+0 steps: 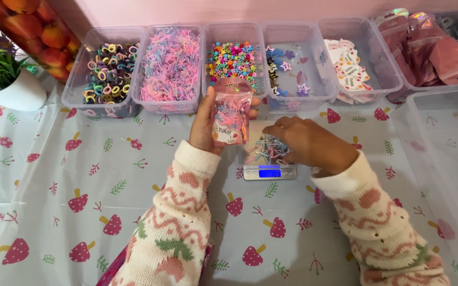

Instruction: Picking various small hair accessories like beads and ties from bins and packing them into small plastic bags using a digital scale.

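Left hand [206,124]: wrapped round clear pink pouch [230,114], upright, centre frame.
Right hand [307,142]: fingers curled low over hair clips [267,150] on small scale [269,168], just right of pouch; nearer hand.
Pouch axis: vertical, mouth up.
Hidden: fingertip pinch; scale pan partly covered.
Beyond: clear bins [169,69] along top.

Right hand [306,142] covered much of the small hair clips [267,150] on the scale [269,171]; fingertips hidden among them. Display digits too blurred to read. Pouch [231,114] label too small to tell. Large bin [441,159] and potted plant [3,79] cut off by frame edges.
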